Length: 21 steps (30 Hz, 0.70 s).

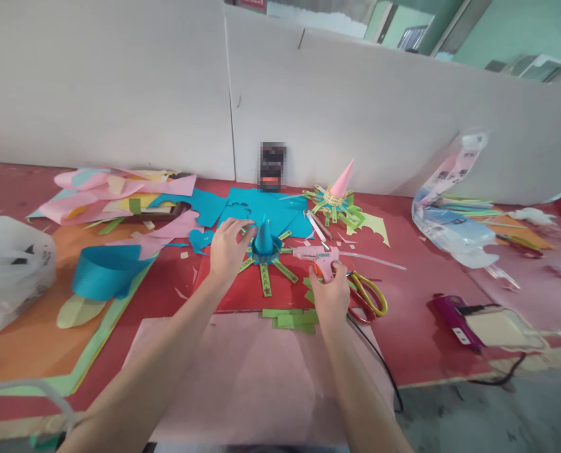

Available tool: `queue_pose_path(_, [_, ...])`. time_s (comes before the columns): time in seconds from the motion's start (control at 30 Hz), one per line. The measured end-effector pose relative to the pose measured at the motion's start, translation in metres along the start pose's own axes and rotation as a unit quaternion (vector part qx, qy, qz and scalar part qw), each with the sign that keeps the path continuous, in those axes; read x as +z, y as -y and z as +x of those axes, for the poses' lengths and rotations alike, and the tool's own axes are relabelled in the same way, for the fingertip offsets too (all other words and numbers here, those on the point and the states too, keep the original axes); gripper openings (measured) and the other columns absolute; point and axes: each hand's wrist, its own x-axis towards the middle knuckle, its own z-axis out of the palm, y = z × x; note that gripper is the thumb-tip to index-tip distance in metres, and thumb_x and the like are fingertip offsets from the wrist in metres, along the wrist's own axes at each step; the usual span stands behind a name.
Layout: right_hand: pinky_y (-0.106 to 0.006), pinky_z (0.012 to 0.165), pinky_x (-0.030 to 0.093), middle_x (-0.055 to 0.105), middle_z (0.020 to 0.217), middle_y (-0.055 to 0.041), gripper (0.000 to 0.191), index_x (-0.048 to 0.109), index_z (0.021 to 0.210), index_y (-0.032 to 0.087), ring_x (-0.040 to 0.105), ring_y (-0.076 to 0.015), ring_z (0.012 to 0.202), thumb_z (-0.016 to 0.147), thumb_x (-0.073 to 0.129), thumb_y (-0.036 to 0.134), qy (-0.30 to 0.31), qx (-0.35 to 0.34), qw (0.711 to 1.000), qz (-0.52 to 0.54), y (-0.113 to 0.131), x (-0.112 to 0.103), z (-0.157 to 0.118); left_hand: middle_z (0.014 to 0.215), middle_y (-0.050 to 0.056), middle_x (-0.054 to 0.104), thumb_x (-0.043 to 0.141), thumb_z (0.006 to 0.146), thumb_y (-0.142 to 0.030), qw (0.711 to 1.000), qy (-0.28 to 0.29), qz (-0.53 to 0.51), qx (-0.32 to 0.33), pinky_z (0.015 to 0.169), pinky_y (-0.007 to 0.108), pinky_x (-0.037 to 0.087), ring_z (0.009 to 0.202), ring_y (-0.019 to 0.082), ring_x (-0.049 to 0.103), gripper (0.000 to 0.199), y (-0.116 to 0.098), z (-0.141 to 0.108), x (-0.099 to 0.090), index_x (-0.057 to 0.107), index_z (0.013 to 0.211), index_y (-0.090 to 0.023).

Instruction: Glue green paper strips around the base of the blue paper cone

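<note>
My left hand (226, 248) rests with fingers spread at the left side of a blue paper cone craft (264, 239), touching its ring of green strips (266, 280). Around the handle of a pink glue gun (315, 255) my right hand (331, 294) is closed; the gun lies on the red table (412, 340) with its nozzle pointing left towards the cone. Yellow-handled scissors (372, 294) lie just right of that hand. Several green paper strips (292, 318) sit below the cone.
A second craft with a pink cone (340, 182) stands further back. Blue and pink paper sheets (119, 189) cover the back left, with a rolled blue band (105, 270). A plastic bag (11, 267) lies far left, a packet (450, 214) and a purple device (454, 314) right.
</note>
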Motion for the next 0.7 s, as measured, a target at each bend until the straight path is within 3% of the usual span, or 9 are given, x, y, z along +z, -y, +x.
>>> queue_pose_path(0.27, [-0.027,0.061,0.035,0.060,0.092,-0.0057,0.050,0.048,0.107,0.021,0.055,-0.0200,0.076,0.067,0.054,0.051,0.026,0.054,0.998,0.026,0.001,-0.008,0.003,0.083,0.003,0.061,0.054,0.082,-0.037,1.000,0.017,0.004,-0.024,0.064,0.025,0.042,0.073,0.015,0.055,0.019,-0.023,0.034,0.015,0.064,0.084,-0.020])
queue_pose_path(0.4, [-0.026,0.062,0.035,0.061,0.093,-0.0058,0.049,0.048,0.107,0.021,0.055,-0.0197,0.076,0.068,0.054,0.051,0.026,0.054,0.998,0.034,-0.001,-0.008,0.005,0.077,0.003,0.061,0.051,0.083,-0.039,0.999,0.033,0.029,-0.011,0.064,0.026,0.040,0.071,0.015,0.054,0.026,-0.024,0.041,0.017,0.064,0.073,-0.018])
queue_pose_path(0.7, [-0.028,0.062,0.037,0.062,0.089,-0.0063,0.051,0.048,0.106,0.020,0.055,-0.0191,0.071,0.068,0.054,0.054,0.021,0.061,0.996,0.058,-0.005,-0.006,0.006,0.078,0.002,0.063,0.055,0.081,-0.035,1.000,0.022,0.008,-0.012,0.064,0.025,0.041,0.067,0.013,0.054,0.020,-0.024,0.047,0.010,0.066,0.078,-0.018])
